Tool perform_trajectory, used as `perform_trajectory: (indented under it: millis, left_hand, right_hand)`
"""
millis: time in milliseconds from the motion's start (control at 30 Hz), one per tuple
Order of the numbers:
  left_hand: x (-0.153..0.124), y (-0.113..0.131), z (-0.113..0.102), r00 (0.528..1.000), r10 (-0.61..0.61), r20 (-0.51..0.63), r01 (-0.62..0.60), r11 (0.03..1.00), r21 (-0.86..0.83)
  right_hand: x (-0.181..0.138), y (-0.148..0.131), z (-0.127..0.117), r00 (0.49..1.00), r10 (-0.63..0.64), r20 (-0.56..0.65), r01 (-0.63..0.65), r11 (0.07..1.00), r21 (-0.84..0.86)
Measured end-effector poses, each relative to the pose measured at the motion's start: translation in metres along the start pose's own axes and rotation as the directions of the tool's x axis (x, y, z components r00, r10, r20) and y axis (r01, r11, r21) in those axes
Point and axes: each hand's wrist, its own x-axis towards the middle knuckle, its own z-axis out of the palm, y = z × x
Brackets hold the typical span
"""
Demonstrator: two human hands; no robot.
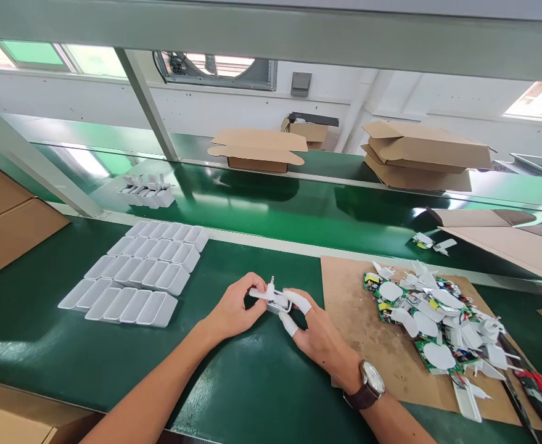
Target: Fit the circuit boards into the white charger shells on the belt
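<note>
My left hand and my right hand meet over the green bench, both closed on one small white plastic charger part with prongs sticking up. White finger cots cover two fingertips of the right hand, and a wristwatch sits on that wrist. To the left lie rows of white plastic shells, open side up. To the right a heap of circuit boards with white pieces rests on a cardboard sheet.
A green conveyor belt runs behind the bench, carrying a small cluster of white shells and a stray part. Cardboard boxes stand beyond it and at the left edge. Red-handled tools lie at the far right.
</note>
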Motion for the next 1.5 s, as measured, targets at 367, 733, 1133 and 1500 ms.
perform_trajectory:
  millis: [367, 733, 1133, 1500]
  left_hand:
    - [-0.01, 0.009, 0.029, 0.993, 0.108, -0.042, -0.105, 0.992, 0.072]
    - [-0.01, -0.004, 0.031, 0.988, 0.148, -0.033, -0.131, 0.944, 0.302]
    - [0.074, -0.011, 0.039, 0.995, 0.042, -0.094, -0.026, 0.986, 0.165]
    - [0.06, 0.003, 0.054, 0.995, -0.064, -0.077, 0.071, 0.993, 0.091]
  right_hand:
    - [0.015, -0.013, -0.005, 0.789, 0.546, 0.28, -0.511, 0.33, 0.794]
    - [0.007, -0.012, 0.01, 0.952, 0.25, -0.175, -0.173, 0.915, 0.365]
    - [-0.012, -0.01, 0.021, 0.932, -0.363, 0.021, 0.359, 0.909, -0.214]
    - [-0.019, -0.012, 0.017, 0.891, -0.397, 0.221, 0.448, 0.848, -0.284]
